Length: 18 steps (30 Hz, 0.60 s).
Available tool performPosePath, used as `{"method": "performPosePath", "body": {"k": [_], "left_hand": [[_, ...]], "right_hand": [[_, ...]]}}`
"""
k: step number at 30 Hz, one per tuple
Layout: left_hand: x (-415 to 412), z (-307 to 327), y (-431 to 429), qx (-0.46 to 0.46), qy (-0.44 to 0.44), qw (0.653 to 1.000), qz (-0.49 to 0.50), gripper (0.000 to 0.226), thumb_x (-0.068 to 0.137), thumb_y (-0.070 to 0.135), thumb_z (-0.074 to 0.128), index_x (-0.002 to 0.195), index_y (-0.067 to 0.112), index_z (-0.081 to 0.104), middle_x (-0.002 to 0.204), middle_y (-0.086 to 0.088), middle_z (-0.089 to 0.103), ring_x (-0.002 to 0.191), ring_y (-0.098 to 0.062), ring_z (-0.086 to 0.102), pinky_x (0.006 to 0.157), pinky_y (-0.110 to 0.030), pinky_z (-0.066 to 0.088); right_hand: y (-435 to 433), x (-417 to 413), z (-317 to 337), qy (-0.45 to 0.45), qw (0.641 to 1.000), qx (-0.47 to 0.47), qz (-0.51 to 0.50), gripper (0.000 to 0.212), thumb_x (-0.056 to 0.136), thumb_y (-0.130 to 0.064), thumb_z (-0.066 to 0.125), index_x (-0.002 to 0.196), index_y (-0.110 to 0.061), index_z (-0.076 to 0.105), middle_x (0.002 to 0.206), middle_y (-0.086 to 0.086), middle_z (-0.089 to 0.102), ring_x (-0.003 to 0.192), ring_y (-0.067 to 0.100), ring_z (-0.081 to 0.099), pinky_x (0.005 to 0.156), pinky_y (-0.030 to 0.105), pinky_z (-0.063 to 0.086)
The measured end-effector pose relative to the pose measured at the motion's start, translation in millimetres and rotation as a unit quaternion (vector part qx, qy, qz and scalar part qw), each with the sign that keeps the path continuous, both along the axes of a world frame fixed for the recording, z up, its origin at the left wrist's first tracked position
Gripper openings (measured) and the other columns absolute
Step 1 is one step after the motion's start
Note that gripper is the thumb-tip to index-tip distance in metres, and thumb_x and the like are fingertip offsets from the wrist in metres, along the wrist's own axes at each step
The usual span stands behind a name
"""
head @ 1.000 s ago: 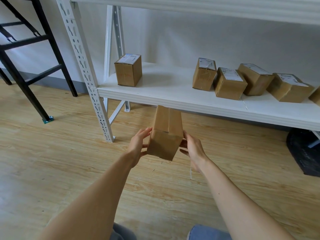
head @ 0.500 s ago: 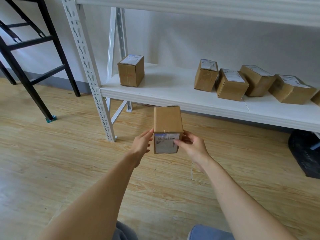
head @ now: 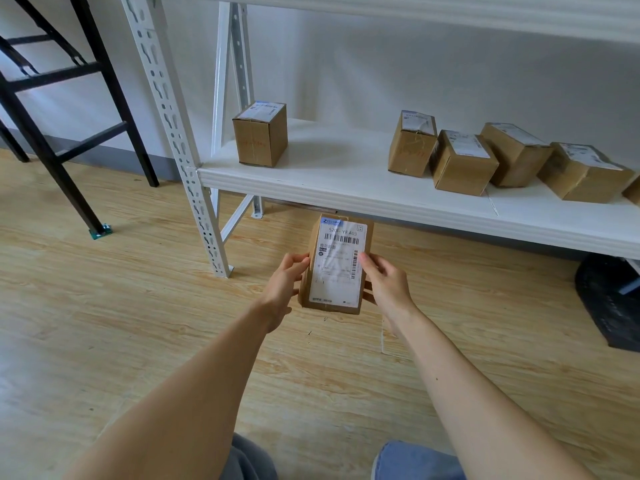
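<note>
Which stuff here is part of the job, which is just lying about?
In hand: labelled box, held by left hand and right hand; probably the white shelf.
Lying about: lone box and row of boxes on it, black frame, dark mat.

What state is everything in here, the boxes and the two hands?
held box: sealed, lifted in the air, labelled face up.
left hand: grips the held box's left side.
right hand: grips its right side.
lone box: sealed, upright on the shelf.
boxes on the right: sealed, labelled faces up, huddled together.
</note>
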<state>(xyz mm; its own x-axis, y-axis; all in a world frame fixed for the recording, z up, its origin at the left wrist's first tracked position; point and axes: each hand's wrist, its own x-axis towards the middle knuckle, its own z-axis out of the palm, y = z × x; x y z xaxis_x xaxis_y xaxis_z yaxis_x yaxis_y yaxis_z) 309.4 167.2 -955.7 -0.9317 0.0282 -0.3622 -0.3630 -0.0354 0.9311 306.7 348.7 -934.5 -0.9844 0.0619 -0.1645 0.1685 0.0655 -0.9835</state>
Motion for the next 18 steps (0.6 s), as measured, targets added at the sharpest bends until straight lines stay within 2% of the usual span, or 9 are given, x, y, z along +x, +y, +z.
{"method": "performPosePath", "body": {"k": [3,5,7,9,12,14,16,18], "left_hand": [[1,3,-1,-0.008,-0.003,1.000,-0.011,0.021,0.103,0.046,0.044,0.114,0.034,0.056,0.134,-0.002,0.057,0.124,-0.031,0.052,0.110,-0.060,0.033],[2,6,2,-0.016,0.002,1.000,-0.013,0.028,0.101,0.047,0.048,0.126,0.036,0.054,0.134,-0.002,0.058,0.119,-0.025,0.055,0.105,-0.051,0.040],[1,9,4,-0.007,0.006,1.000,0.008,0.044,0.095,0.047,0.059,0.137,0.036,0.049,0.131,-0.005,0.061,0.109,-0.020,0.060,0.089,-0.039,0.048],[0,10,3,-0.002,-0.004,0.998,0.058,0.069,0.084,0.051,0.072,0.144,0.031,0.044,0.130,-0.005,0.059,0.110,-0.021,0.061,0.082,-0.034,0.050],[-2,10,-2,0.000,-0.025,0.996,0.090,0.074,0.073,0.056,0.078,0.132,0.015,0.058,0.118,-0.005,0.066,0.104,-0.020,0.063,0.082,-0.034,0.052],[-2,8,-4,0.012,-0.033,0.995,0.091,0.078,0.064,0.062,0.078,0.123,0.014,0.064,0.118,-0.005,0.065,0.109,-0.023,0.060,0.096,-0.043,0.051],[-2,8,-4,0.008,-0.024,0.995,0.095,0.062,0.070,0.060,0.078,0.111,0.015,0.066,0.117,-0.003,0.062,0.114,-0.023,0.055,0.102,-0.049,0.047],[-4,7,-4,0.013,-0.015,0.996,0.088,0.048,0.078,0.054,0.077,0.100,0.013,0.064,0.111,-0.001,0.062,0.110,-0.022,0.056,0.096,-0.044,0.049]], "right_hand": [[1,-1,-1,-0.012,1.000,-0.008,-0.007,0.019,0.102,-0.031,0.052,0.110,-0.021,0.066,0.099,-0.010,0.070,0.086,0.001,0.067,0.066,0.018,0.054],[1,-1,-2,-0.015,1.000,0.001,-0.017,0.023,0.104,-0.031,0.049,0.117,-0.019,0.063,0.103,-0.007,0.069,0.091,0.006,0.066,0.066,0.020,0.053],[1,-4,-4,-0.019,0.999,0.021,-0.028,0.034,0.105,-0.031,0.046,0.133,-0.015,0.053,0.116,-0.001,0.064,0.101,0.014,0.064,0.075,0.030,0.056],[0,-6,-7,-0.042,0.998,0.023,-0.035,0.038,0.105,-0.032,0.044,0.140,-0.017,0.046,0.125,0.005,0.060,0.110,0.022,0.061,0.083,0.039,0.057],[0,-8,-10,-0.089,0.996,-0.004,-0.028,0.031,0.107,-0.029,0.041,0.135,-0.021,0.050,0.122,0.007,0.063,0.109,0.026,0.063,0.072,0.035,0.054],[1,-8,-11,-0.105,0.994,-0.020,-0.028,0.029,0.108,-0.027,0.038,0.130,-0.020,0.055,0.114,0.006,0.065,0.102,0.023,0.064,0.065,0.030,0.049],[2,-8,-13,-0.120,0.992,-0.025,-0.032,0.028,0.108,-0.024,0.036,0.121,-0.018,0.059,0.101,0.004,0.065,0.089,0.020,0.061,0.062,0.029,0.045],[4,-8,-15,-0.144,0.988,-0.020,-0.043,0.029,0.107,-0.022,0.034,0.113,-0.016,0.063,0.094,0.006,0.065,0.082,0.020,0.059,0.063,0.030,0.045]]}}
